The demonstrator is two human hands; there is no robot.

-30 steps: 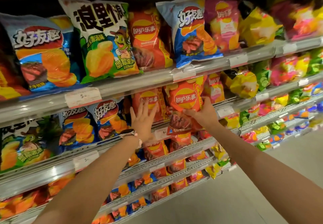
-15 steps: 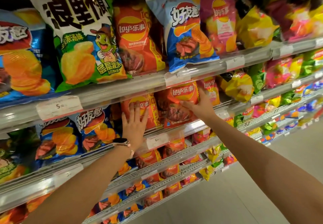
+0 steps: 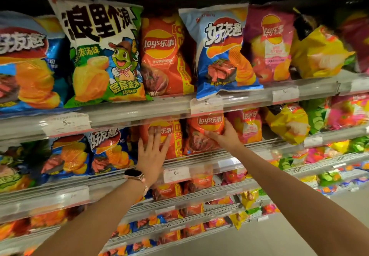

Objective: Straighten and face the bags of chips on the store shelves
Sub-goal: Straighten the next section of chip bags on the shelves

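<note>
Seemingly both hands (image 3: 151,157) on bags (image 3: 201,134)

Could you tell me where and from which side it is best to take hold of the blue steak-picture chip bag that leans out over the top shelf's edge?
Probably by its two side edges near the bottom, coming from the front. The blue steak-picture bag tilts, its lower corner overhanging the top shelf rail; the puffed middle would likely crush or slip.

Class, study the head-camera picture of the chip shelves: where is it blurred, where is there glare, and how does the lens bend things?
Head view: the left hand has smeared fingertips; glare whitens the price strip and labels; the far-right bags go soft; the wide lens bows the shelf edges; the top shelf recess is dark.
</note>
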